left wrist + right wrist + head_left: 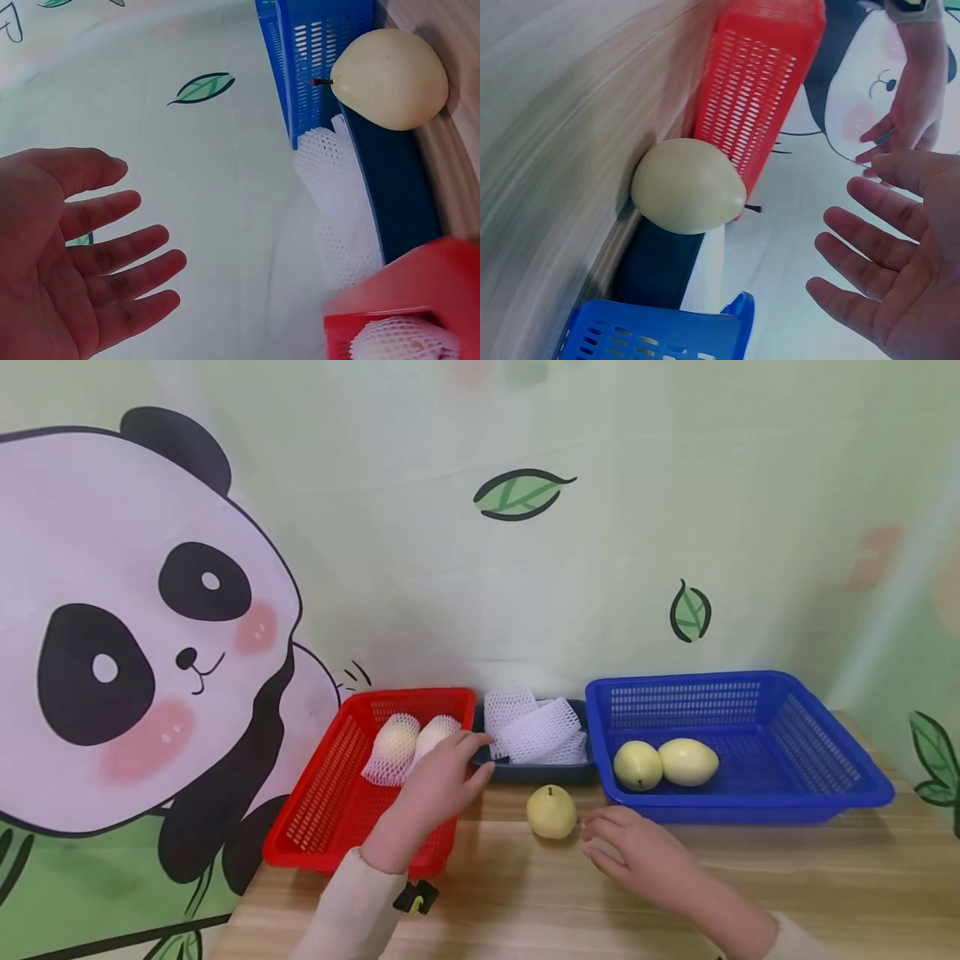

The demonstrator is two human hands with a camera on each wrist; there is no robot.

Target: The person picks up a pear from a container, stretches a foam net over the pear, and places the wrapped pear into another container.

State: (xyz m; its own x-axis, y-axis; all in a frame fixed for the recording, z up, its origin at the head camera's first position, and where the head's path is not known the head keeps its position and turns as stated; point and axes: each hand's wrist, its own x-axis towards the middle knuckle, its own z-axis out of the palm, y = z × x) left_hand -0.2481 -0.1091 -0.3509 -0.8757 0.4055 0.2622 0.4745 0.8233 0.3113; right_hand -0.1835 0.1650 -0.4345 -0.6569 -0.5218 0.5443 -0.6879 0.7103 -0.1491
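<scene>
A yellow pear (551,812) stands stem up on the wooden table, between both hands. My right hand (630,853) is just right of it, fingers loosely bent; in the right wrist view the fingers (862,240) are spread and hold nothing. My left hand (444,777) hovers over the right side of the red basket (300,814), its fingertips near the white foam net sleeves (542,732). The left wrist view shows that palm (52,277) with nothing in it. Two fruits in foam nets (395,743) lie in the red basket, one partly hidden by my left hand.
Between the baskets, a dark blue tray (551,773) holds the foam sleeves. To the right, a blue basket (757,807) contains two bare pears (687,762). A small black object (416,897) is beside my left sleeve. Behind the table hangs a panda-printed cloth (420,568).
</scene>
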